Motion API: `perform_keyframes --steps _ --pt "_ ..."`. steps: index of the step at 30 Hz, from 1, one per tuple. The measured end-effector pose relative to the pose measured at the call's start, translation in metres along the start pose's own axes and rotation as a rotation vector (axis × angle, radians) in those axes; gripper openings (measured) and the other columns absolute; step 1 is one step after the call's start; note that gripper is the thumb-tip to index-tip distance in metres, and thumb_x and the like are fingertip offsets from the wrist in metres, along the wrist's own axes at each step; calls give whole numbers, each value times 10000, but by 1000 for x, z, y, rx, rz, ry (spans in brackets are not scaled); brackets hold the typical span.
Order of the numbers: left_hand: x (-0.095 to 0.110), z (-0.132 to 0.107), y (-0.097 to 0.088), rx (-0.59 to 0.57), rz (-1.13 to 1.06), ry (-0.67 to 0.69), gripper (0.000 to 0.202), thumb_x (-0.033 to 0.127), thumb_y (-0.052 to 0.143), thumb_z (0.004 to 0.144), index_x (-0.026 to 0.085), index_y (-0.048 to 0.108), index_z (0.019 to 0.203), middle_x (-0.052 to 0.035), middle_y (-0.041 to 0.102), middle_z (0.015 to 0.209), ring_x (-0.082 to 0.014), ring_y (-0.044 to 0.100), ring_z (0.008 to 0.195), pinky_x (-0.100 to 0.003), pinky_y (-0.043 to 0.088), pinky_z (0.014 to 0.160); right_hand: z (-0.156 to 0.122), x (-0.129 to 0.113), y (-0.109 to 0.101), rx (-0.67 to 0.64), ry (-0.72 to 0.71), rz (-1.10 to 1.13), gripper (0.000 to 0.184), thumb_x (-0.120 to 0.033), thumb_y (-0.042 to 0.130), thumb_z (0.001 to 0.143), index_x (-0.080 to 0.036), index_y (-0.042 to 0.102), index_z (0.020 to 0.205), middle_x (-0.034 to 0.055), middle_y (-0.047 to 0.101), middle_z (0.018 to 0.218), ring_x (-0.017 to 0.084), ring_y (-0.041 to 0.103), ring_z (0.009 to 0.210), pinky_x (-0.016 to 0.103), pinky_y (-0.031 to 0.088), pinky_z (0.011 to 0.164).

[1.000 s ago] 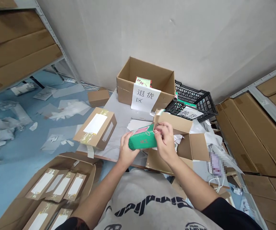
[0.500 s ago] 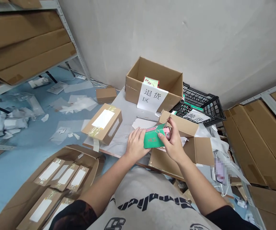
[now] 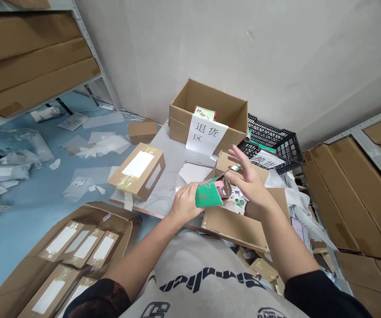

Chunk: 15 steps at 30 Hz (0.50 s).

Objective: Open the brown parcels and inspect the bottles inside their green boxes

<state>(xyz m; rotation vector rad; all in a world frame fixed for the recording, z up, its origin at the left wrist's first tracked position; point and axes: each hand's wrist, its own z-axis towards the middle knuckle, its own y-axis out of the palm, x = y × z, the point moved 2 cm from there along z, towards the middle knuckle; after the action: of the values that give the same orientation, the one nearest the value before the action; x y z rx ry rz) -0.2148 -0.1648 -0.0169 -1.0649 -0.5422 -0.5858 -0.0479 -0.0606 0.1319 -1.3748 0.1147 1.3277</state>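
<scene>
the left hand [image 3: 186, 204] has its grip closed around a green carton [image 3: 207, 196], which sits low over an opened cardboard box [image 3: 235, 226] near the front edge of the tabletop [image 3: 165, 161]. the right hand [image 3: 249, 174] is spread wide, its grip holding nothing, just beside the carton's open end, where a pink insert [image 3: 220, 183] shows. a taped parcel [image 3: 137, 171] lies to the left, and a box with a paper sign [image 3: 180, 126] stands at the back edge beside a black plastic crate [image 3: 284, 143].

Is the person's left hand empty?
No, the left hand is wrapped around a green cardboard carton.
</scene>
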Motion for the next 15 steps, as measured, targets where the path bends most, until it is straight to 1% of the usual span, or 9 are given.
perform_keyframes --steps 2,3,4,5,7,8,10,12,15 --pt "1 0 -1 -32 -52 -58 629 260 748 665 228 494 1240 -97 668 1134 -313 655 1042 -416 516 877 7 -1 1 -93 -48 -12 435 -371 612 909 -310 551 1335 76 604 1301 230 585 1161 443 519 949" --pt "0 0 -2 -41 -74 -102 638 289 761 661 234 492 1237 -87 674 1109 -308 664 1015 -404 525 836 9 -1 4 -124 -78 -23 329 -361 612 911 -281 626 1229 71 652 1195 218 612 1096 434 523 934" --pt "-1 0 -4 -45 -92 -152 645 319 770 661 239 489 1236 -78 679 1084 -305 671 990 -394 529 799 10 0 6 -147 -107 -35 262 -361 621 906 -261 666 1144 66 674 1115 210 628 1048 430 524 926" --pt "-2 1 -6 -48 -108 -200 650 341 775 663 243 486 1237 -71 684 1062 -302 676 967 -386 529 768 10 0 10 -162 -130 -44 247 -372 640 894 -249 678 1105 65 680 1080 209 635 1029 430 524 924" --pt "-3 1 -10 -52 -145 -271 655 358 780 663 244 488 1238 -66 688 1046 -295 679 940 -375 527 739 6 3 17 -180 -152 -27 315 -408 652 884 -248 660 1155 82 668 1151 220 626 1086 441 515 949" --pt "-4 2 -12 -54 -166 -290 655 360 785 659 241 493 1234 -68 688 1049 -293 678 938 -374 527 737 3 5 21 -186 -151 -2 340 -424 625 902 -254 644 1197 92 650 1218 226 611 1138 450 505 972" --pt "-3 2 -15 -67 -216 -307 656 369 793 653 236 503 1226 -70 686 1065 -288 675 943 -373 529 744 -3 10 28 -188 -134 53 336 -429 534 957 -272 633 1237 92 616 1313 228 574 1227 466 478 1021" --pt "-2 2 -17 -82 -267 -318 663 381 800 646 234 509 1223 -66 686 1076 -281 672 949 -370 533 751 -6 15 35 -178 -132 87 328 -411 484 985 -289 641 1246 76 604 1352 222 544 1279 478 447 1068" --pt "0 2 -18 -101 -321 -341 648 383 807 635 227 528 1198 -56 691 1046 -265 673 923 -360 538 737 -8 20 42 -151 -168 83 338 -398 508 976 -308 639 1274 59 598 1373 226 503 1331 502 405 1117"
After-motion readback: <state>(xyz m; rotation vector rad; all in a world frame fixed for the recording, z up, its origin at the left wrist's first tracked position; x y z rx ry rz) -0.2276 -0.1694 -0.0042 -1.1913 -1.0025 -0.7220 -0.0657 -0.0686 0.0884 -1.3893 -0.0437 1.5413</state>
